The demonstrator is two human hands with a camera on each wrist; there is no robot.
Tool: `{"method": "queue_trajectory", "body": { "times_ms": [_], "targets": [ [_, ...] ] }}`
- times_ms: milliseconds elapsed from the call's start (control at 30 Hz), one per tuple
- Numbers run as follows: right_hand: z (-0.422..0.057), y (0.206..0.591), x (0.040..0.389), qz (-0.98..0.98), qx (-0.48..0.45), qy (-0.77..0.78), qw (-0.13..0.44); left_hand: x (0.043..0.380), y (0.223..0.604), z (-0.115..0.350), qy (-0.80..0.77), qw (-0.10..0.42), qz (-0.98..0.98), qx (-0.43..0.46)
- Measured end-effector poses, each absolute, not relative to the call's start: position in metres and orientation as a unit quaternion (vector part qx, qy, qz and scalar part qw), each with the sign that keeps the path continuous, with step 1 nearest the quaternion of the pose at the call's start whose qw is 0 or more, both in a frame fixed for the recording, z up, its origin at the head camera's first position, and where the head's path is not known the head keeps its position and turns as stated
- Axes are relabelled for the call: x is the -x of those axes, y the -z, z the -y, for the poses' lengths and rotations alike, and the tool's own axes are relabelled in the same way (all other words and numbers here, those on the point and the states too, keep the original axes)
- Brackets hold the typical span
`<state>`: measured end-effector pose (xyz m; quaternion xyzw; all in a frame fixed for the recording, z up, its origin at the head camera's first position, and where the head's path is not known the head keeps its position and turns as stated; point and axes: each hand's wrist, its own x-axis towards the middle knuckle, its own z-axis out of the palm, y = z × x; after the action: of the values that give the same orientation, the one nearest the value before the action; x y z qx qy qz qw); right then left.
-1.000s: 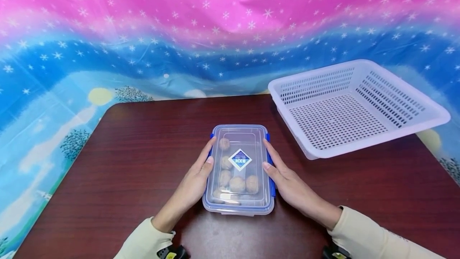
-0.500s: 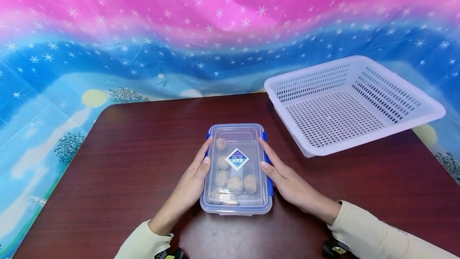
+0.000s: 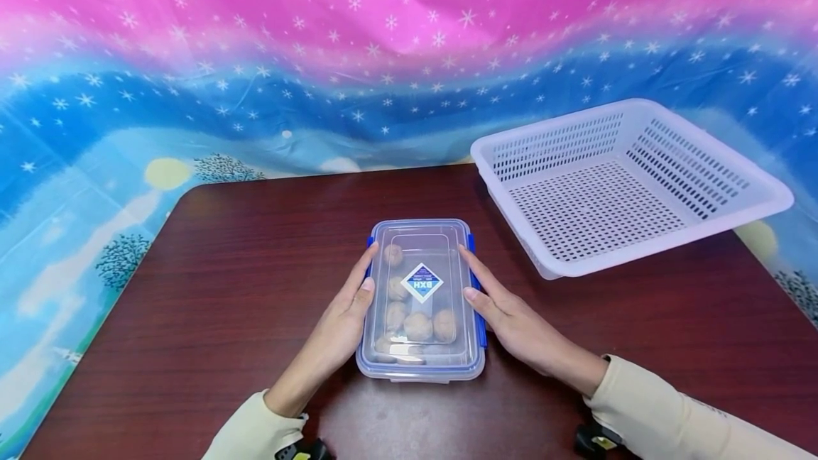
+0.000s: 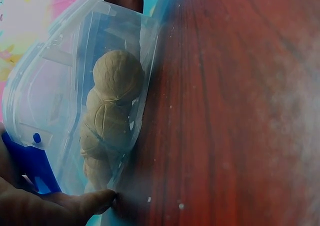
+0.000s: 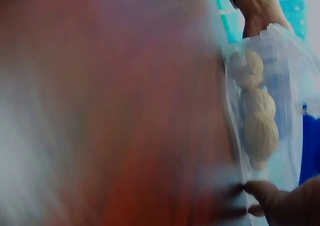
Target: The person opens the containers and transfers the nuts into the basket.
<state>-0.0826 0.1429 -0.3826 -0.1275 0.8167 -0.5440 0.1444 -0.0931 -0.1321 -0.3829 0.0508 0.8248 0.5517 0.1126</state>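
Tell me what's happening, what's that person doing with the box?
A person is holding a clear plastic box, with the left hand on one side and the right hand on the other. The lid is on, and through the plastic you can see round brown things, maybe walnuts. I can't tell if the box rests on the table or is lifted slightly. A white basket sits farther back, to the person's right.
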Motion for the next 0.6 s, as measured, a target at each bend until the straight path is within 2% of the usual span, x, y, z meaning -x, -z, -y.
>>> {"method": "queue_trajectory", "body": {
  "times_ms": [600],
  "targets": [
    [-0.123, 0.384, 0.076, -0.816, 0.076, 0.564, 0.100, 0.093, 0.384, 0.131, -0.548, 0.105, -0.828, -0.056]
  ]
}}
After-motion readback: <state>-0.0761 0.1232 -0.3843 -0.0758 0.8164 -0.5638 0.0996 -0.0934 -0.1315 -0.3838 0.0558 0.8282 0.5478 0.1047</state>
